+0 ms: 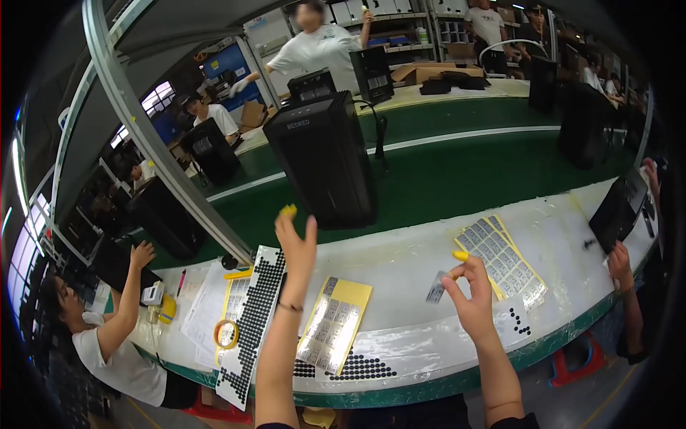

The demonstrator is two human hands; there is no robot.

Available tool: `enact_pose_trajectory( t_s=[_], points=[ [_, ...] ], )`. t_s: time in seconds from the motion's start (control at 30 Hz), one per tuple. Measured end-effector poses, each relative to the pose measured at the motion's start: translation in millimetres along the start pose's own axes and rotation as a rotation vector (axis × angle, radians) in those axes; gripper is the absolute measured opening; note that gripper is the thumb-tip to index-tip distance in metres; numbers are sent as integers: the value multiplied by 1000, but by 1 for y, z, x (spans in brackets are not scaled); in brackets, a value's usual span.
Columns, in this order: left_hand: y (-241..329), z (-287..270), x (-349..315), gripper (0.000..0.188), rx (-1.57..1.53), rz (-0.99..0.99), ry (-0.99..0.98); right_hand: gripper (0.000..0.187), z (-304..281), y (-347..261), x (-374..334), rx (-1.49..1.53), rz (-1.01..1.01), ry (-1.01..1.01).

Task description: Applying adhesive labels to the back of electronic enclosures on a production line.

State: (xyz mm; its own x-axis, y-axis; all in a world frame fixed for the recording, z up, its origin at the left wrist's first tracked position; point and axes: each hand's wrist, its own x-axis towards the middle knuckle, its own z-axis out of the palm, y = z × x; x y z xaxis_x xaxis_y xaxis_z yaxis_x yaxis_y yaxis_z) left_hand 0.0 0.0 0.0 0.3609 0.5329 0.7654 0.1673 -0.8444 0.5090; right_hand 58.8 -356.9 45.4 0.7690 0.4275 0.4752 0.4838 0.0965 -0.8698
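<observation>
My right hand (pixel 473 299) pinches a small silver-grey label (pixel 435 288) between thumb and finger, above the white worktop (pixel 407 268). A yellow finger cot covers one of its raised fingertips. My left hand (pixel 298 250) is lifted with its fingers apart and holds nothing; it too wears a yellow cot. Just beyond it, a tall black box-shaped appliance (pixel 325 161) stands upright on the green conveyor belt (pixel 457 164). Between my forearms lies a yellow-backed sheet of silver labels (pixel 334 322). More label sheets (pixel 493 254) lie beyond my right hand.
Sheets of black round pads (pixel 250 325) lie beside my left forearm, with a yellow tape roll (pixel 226 334) on top. A metal post (pixel 153 150) rises at the left. Co-workers sit at both sides; another person (pixel 318 53) stands across the belt. More black appliances (pixel 168 214) line it.
</observation>
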Motion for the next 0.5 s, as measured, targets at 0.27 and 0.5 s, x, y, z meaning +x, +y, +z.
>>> enact_pose_trajectory(
  t_s=[0.27, 0.5],
  points=[
    [23, -79, 222, 104, -288, -430, 177, 38, 27, 11, 61, 371, 190, -24],
    [39, -59, 216, 93, -626, -632, 131, 45, 16, 49, 106, 460, 350, -49]
  ],
)
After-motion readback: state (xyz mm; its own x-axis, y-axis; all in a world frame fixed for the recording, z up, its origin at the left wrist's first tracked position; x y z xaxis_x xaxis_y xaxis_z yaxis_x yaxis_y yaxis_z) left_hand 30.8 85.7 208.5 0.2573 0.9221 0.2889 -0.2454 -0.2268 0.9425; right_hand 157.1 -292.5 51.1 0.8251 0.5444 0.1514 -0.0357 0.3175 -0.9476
